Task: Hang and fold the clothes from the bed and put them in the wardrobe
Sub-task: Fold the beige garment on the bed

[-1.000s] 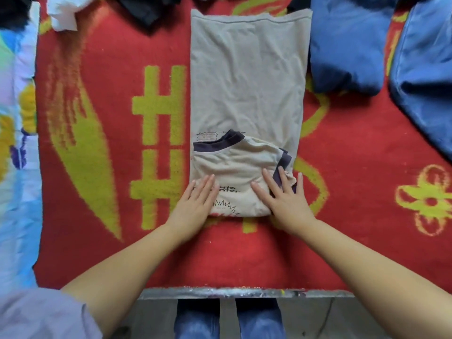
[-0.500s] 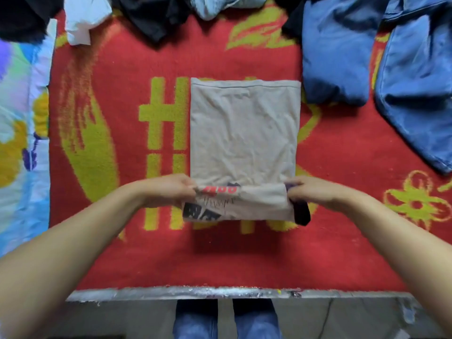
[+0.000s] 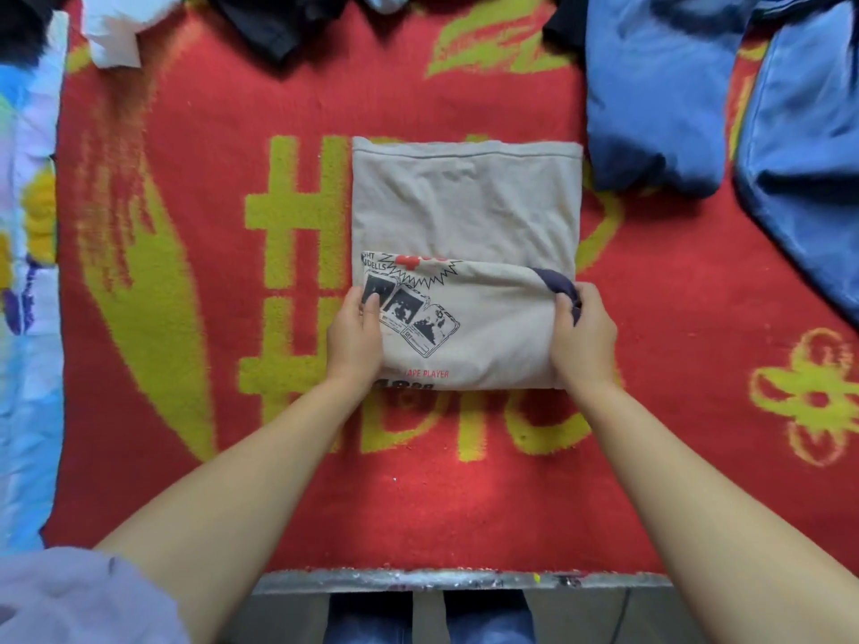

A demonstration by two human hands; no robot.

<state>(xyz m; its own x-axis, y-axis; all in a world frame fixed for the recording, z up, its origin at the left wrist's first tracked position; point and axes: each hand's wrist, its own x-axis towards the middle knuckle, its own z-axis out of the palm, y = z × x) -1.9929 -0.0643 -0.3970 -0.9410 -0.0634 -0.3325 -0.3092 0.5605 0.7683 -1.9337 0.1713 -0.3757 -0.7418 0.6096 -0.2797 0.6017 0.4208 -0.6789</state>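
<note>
Lying on the red blanket (image 3: 195, 146) of the bed, a beige T-shirt (image 3: 465, 202) is partly folded, printed side up. Its near fold is gripped at the left edge by the left hand (image 3: 355, 339) and at the right edge by the right hand (image 3: 583, 339), fingers curled round the cloth. Blue garments (image 3: 650, 86) are seen just beside it.

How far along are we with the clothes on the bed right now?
Early still. In hand: the beige T-shirt is narrowed into a strip and its near end turned over, with the left hand and right hand gripping that fold's two sides. Left: blue garments at far right, plus a white piece and a dark piece along the far edge, lie unfolded on the red blanket. No wardrobe in view.
</note>
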